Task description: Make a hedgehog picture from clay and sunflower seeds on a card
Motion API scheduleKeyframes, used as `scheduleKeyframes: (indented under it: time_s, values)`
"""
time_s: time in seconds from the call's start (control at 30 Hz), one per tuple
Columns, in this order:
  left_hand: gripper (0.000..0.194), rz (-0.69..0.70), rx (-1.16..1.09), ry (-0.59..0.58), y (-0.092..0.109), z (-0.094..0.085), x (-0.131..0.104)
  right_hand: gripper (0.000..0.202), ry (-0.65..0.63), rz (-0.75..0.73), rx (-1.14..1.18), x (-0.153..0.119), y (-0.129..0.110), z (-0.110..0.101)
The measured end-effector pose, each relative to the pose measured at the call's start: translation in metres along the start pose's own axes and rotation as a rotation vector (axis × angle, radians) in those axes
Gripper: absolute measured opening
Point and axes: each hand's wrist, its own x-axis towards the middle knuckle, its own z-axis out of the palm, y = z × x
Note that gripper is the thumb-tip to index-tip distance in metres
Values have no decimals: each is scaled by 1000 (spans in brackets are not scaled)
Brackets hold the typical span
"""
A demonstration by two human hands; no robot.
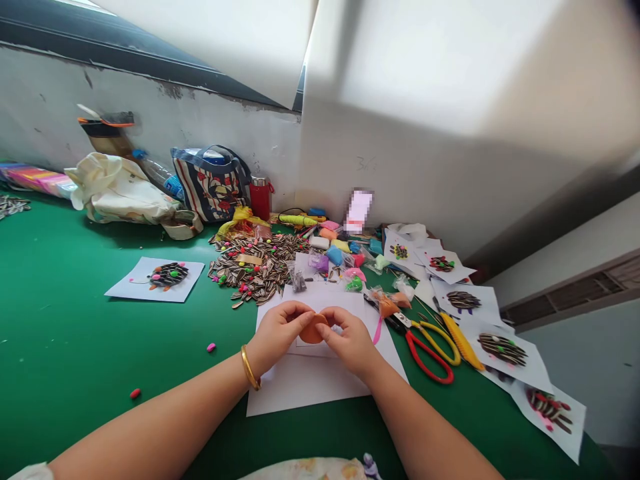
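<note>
Between both hands is a flat, round piece of orange modelling clay (313, 329), held just above white paper (305, 390). My left hand (277, 333) pinches its left edge with thumb and fingers; a gold bangle circles that wrist. On the clay's right edge, my right hand (350, 339) is closed in the same way. Beyond the hands lies a pile of striped sunflower seeds (260, 267) dotted with coloured bits. Small bags of coloured clay, including a purple lump (319, 262) and an orange lump (387, 305), are behind the right hand.
Scissors with red and yellow handles (433, 350) and a yellow cutter (463, 341) lie right. Seed-decorated sheets (515, 350) line the right edge; another decorated card (155, 280) is left. Bags (213, 183), a red flask (260, 197) and a phone (359, 210) stand along the wall.
</note>
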Motion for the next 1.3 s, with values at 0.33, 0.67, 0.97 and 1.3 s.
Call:
scheduleKeyframes:
  time_s: [0.33,0.67,0.97,1.3]
  values:
    - [32,-60,-25,-18,0,-1,2,26,65,-75,-34,-2,4,2]
    - [34,-180,-247,-182,4,1,-2,29,71,-216,-109,-2,7,-1]
    - [32,-193,-214,-177,3,-1,-1,32,-50,-237,-99,-3,1,-4]
    - [33,-148,-196,-134,7,0,-1,40,-21,-207,-77,-5,1,-4]
